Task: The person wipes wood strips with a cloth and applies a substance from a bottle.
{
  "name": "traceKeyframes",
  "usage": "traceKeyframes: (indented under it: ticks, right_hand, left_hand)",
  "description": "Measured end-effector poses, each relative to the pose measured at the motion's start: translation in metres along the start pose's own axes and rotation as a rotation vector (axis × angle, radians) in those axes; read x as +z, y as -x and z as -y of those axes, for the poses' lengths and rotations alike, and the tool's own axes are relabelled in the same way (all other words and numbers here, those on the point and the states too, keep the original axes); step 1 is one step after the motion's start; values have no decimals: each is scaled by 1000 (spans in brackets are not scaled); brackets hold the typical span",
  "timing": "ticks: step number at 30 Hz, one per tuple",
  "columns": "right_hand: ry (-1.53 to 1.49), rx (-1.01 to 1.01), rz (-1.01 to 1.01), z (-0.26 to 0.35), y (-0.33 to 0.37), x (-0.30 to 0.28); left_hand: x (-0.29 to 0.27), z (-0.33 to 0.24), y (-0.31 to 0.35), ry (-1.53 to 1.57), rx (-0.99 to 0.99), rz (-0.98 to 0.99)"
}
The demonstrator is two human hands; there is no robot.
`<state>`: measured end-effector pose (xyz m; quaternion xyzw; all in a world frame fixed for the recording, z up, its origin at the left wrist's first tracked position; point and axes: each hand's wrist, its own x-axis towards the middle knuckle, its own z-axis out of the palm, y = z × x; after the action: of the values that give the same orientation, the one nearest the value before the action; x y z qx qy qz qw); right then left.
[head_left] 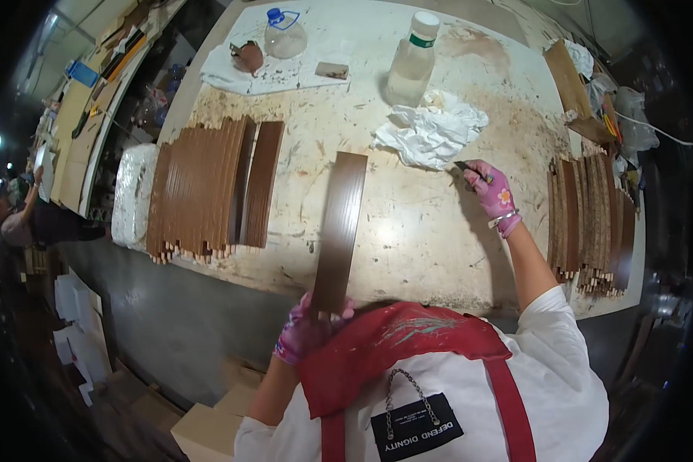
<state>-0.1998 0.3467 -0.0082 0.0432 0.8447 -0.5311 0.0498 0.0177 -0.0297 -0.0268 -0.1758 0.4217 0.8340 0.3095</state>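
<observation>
My left hand (313, 329), in a pink-purple patterned glove, grips the near end of a dark brown wooden slat (341, 223). The slat points away from me over the worktable (416, 254), its smooth face up. My right hand (489, 189), in a pink glove with a flower on it, is closed around a small dark tool (465, 168); its exact kind does not show. That hand is over the table just right of a crumpled white cloth or paper (431, 131). Left of the held slat, brown slats (196, 192) stand in a tight row, with another slat (263, 185) beside them.
A capped clear bottle (412, 65) stands behind the crumpled white heap. Further back left are a clear jug (286, 42) and a small block (332, 71). More slats (593, 215) are stacked at right. A plastic-wrapped bundle (135, 196) borders the left row. Another person (35, 215) is far left.
</observation>
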Motion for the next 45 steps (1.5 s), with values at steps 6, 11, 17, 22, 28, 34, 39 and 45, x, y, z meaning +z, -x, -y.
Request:
traceKeyframes:
  ticks: [6, 11, 17, 22, 28, 34, 39, 45]
  right_hand:
    - [190, -103, 6, 6, -5, 8]
    - [298, -271, 5, 0, -12, 4]
    - [705, -534, -152, 25, -11, -4]
    - [792, -689, -299, 49, -53, 39]
    - [836, -439, 25, 45, -89, 48]
    - [580, -715, 93, 138, -25, 74]
    - [853, -910, 547, 100, 36, 223]
    - [615, -800, 109, 88, -72, 193]
  left_hand:
    - [5, -23, 11, 116, 7, 113]
    - [9, -29, 6, 407, -60, 264]
    - [4, -36, -20, -382, 418, -232]
    - [19, -59, -58, -1265, 913, -791]
    - [14, -47, -50, -1391, 794, -919]
    - [-2, -26, -31, -1462, 993, -936]
    - [10, -42, -68, -1207, 786, -890]
    - [9, -39, -63, -1420, 934, -958]
